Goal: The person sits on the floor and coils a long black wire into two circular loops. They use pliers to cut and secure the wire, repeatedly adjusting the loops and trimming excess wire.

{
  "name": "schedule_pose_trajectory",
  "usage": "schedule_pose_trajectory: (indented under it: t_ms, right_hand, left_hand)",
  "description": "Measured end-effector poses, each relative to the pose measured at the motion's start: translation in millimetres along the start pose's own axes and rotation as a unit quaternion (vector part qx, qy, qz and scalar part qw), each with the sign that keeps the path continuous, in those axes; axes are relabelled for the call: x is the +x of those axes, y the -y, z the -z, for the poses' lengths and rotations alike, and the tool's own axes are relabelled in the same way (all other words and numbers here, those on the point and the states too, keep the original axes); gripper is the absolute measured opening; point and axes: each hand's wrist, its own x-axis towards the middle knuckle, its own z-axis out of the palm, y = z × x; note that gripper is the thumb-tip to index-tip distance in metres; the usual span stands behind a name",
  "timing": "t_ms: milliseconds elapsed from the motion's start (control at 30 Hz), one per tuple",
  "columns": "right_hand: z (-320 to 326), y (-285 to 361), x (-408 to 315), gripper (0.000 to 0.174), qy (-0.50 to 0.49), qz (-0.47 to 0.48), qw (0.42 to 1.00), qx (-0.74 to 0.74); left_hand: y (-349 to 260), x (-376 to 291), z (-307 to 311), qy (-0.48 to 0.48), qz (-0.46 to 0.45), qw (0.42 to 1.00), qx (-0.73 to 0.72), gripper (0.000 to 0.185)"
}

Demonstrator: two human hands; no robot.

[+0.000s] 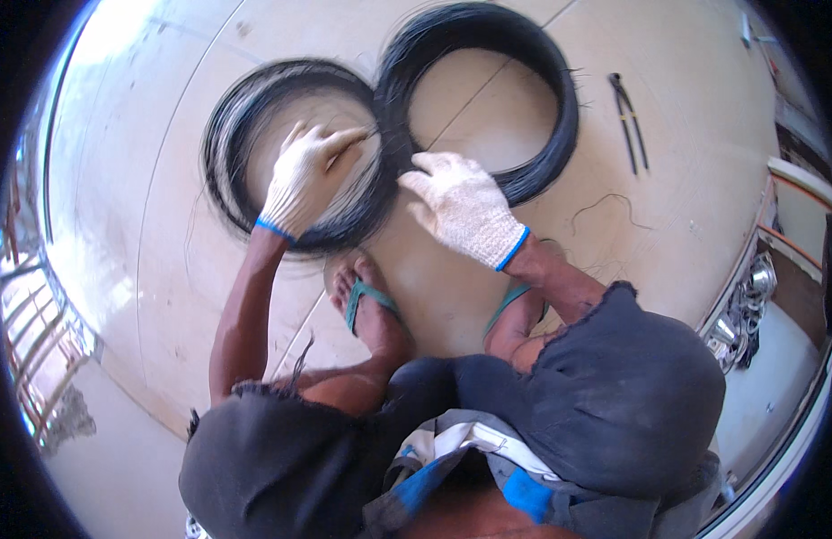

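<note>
Two coils of thin black wire lie on the tiled floor, their rims meeting in the middle. My left hand (308,168), in a white knitted glove with a blue cuff, is over the left coil (227,155); its forefinger points toward the place where the coils meet. Whether its fingers hold a strand cannot be told. At the lower left edge of the right coil (557,128) is my right hand (460,202), gloved the same way, fingers slightly bent and apart, with nothing visible in them. The left coil looks looser, with blurred strands.
End-cutting pincers (629,124) with yellow bands lie on the floor right of the coils. A loose wire strand (611,197) curves below them. My sandalled feet stand near the coils. A shelf unit with metal items (743,310) is at the right edge.
</note>
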Motion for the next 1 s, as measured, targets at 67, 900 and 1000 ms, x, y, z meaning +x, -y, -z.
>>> schedule_pose_trajectory:
  t_ms: [67, 900, 1000]
  right_hand:
    - [26, -2, 3, 0.033, -0.070, -0.008, 0.994, 0.082]
    - [62, 67, 11, 0.074, -0.157, 0.131, 0.952, 0.228]
    - [58, 68, 9, 0.075, -0.029, 0.124, 0.964, 0.235]
  left_hand:
    - [-7, -7, 10, -0.013, 0.028, 0.999, -0.018, 0.034]
    - [-89, -10, 42, 0.019, 0.055, 0.665, -0.744, 0.081]
    - [-74, -35, 69, -0.014, 0.102, 0.767, -0.633, 0.065]
